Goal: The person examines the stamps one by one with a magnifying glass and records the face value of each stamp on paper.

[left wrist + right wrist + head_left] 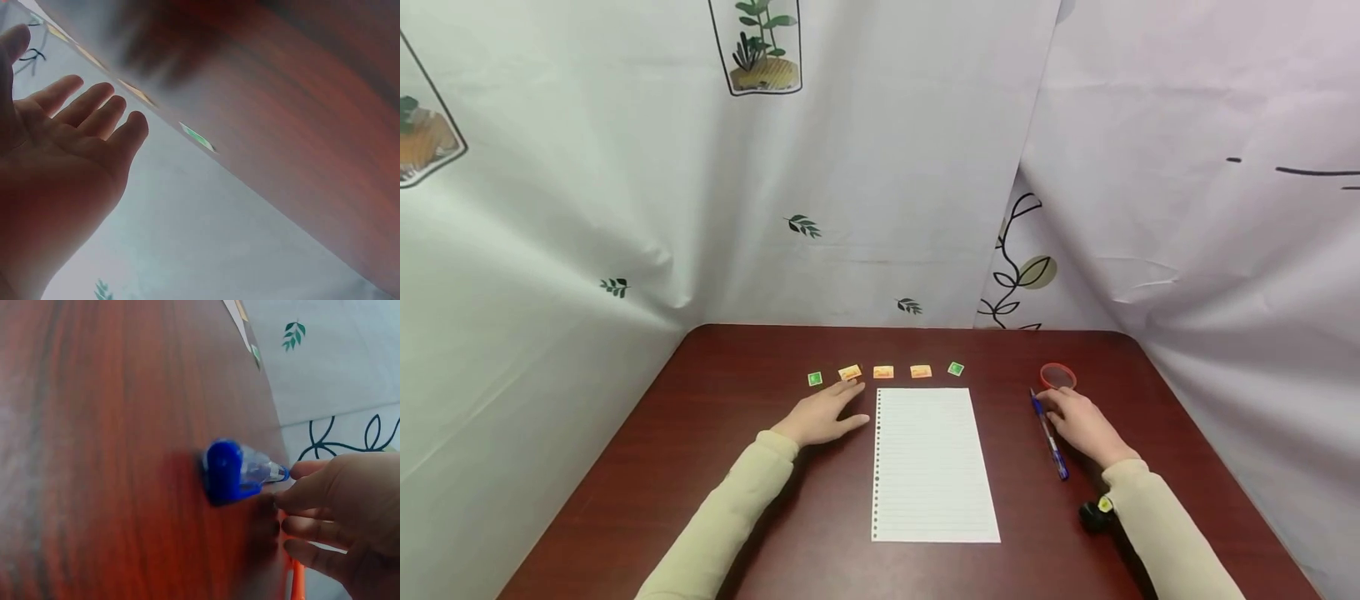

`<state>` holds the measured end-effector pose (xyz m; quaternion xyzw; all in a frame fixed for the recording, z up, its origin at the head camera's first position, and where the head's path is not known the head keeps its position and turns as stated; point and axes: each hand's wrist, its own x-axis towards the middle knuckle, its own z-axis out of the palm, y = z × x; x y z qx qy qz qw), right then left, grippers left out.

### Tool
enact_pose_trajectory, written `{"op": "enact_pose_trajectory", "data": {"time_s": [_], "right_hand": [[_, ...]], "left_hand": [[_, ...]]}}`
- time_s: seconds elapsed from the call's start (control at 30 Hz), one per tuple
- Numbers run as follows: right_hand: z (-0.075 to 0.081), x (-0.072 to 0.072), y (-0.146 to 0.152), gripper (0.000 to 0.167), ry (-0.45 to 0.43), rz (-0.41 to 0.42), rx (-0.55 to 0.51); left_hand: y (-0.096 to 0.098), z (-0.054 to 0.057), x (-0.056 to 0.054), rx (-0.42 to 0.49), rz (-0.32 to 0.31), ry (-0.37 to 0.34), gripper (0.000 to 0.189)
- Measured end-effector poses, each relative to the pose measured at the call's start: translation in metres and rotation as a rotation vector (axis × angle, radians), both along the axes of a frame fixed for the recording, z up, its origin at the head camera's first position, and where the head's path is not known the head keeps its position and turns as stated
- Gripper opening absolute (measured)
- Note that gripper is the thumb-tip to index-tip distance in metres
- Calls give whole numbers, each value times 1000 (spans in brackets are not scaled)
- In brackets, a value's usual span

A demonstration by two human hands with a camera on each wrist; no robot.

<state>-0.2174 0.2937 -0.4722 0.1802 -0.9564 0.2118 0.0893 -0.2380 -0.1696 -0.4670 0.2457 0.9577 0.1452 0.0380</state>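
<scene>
My left hand (823,417) lies spread and palm down over the table, left of a lined white sheet (928,467) with punched holes. Its fingertips are close to an orange stamp-like paper piece (849,372); in the left wrist view the fingers look loosely bent and hold nothing. My right hand (1078,423) is at the upper end of a blue clear-barrelled pen (1051,437) lying on the table. Seen from the right wrist, thumb and forefinger are beside the far tip of the pen (250,469), apart from each other. Whether they touch it is unclear.
Two more orange pieces (883,372) and two green ones, at the left end (816,378) and right end (956,368), form a row above the sheet. A red ring (1058,364) lies beyond my right hand. Printed white cloth (887,167) hangs behind the dark red table (715,375).
</scene>
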Motion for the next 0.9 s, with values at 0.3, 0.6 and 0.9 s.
{"op": "enact_pose_trajectory", "data": {"time_s": [0.3, 0.6, 0.9], "right_hand": [[3, -5, -4, 38, -15, 21, 39], [6, -9, -9, 29, -18, 17, 73], [3, -11, -16, 19, -29, 19, 47]], "left_hand": [[21, -4, 11, 6, -110, -49, 70], [31, -4, 20, 2, -149, -119, 71], [38, -6, 24, -65, -165, -71, 74]]}}
